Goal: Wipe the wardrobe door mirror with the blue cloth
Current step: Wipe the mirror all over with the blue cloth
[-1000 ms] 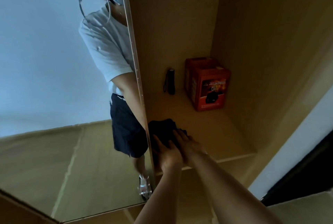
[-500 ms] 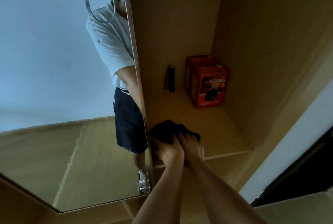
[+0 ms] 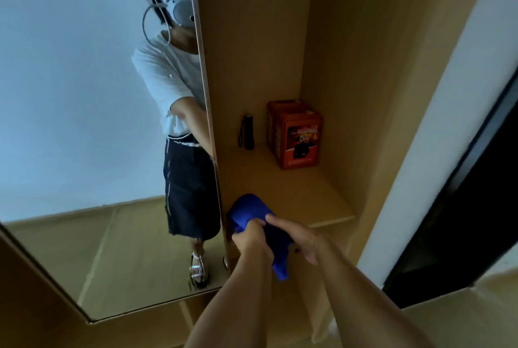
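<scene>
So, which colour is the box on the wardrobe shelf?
The box is orange-red, seen best in the head view.

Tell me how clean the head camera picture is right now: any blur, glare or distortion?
Head view: dim, warm light; no glare on the mirror; the right hand is motion-blurred, the left hand and blue cloth sharper; wide-angle bending tilts the wardrobe edges.

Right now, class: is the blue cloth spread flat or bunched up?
Bunched up. The blue cloth is gathered in the left hand and right hand, one end hanging below the shelf edge.
</scene>
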A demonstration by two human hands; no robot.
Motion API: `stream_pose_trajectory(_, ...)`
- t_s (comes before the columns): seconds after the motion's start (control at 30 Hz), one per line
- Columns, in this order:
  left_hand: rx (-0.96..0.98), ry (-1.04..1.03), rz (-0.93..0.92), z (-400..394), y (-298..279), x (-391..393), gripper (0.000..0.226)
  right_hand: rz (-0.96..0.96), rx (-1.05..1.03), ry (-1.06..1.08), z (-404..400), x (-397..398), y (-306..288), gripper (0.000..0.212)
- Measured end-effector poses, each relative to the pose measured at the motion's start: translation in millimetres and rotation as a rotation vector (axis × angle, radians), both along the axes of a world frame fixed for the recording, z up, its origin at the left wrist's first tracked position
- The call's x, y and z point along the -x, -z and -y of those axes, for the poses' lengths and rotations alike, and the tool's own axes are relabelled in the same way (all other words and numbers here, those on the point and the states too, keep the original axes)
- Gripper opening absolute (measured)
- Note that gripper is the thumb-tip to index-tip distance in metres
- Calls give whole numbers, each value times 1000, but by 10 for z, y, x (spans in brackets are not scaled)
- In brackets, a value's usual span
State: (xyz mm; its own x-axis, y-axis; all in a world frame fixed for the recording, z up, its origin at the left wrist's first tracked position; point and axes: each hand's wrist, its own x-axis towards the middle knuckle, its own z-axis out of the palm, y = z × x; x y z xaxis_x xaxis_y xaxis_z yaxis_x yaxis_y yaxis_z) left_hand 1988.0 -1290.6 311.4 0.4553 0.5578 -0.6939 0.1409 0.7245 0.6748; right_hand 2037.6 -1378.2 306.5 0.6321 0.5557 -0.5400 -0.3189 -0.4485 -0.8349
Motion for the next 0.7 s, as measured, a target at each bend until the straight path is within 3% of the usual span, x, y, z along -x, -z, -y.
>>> stream_pose_trajectory(0.1, 12, 156, 39, 110, -110, 189, 48, 118, -48, 294, 50, 120, -19, 72)
stream_pose_trajectory(0.2, 9, 294, 69, 190, -225, 414, 33, 135, -170, 520, 9, 358, -35, 74)
stream_pose_trajectory(0.37, -52, 454, 76, 65, -327, 838, 35, -126, -308, 630, -90, 870, -84, 65)
stream_pose_trajectory(0.43, -176, 464, 99, -41, -322, 968, 32, -96, -319, 690, -136, 1057, -101, 57)
stream_pose_trajectory(0.5, -432, 476, 120, -138, -273, 1076, 34, -62, -361, 758, -168, 1195, -122, 51)
stream_pose_trajectory(0.6, -852, 598, 53, -261, -219, 1235, 57, -69, -443, 828, -191, 1374, -222, 53)
stream_pose_trajectory(0.7, -909, 569, 44, -320, -321, 1331, 57, -127, -516, 755, -236, 1526, -306, 63)
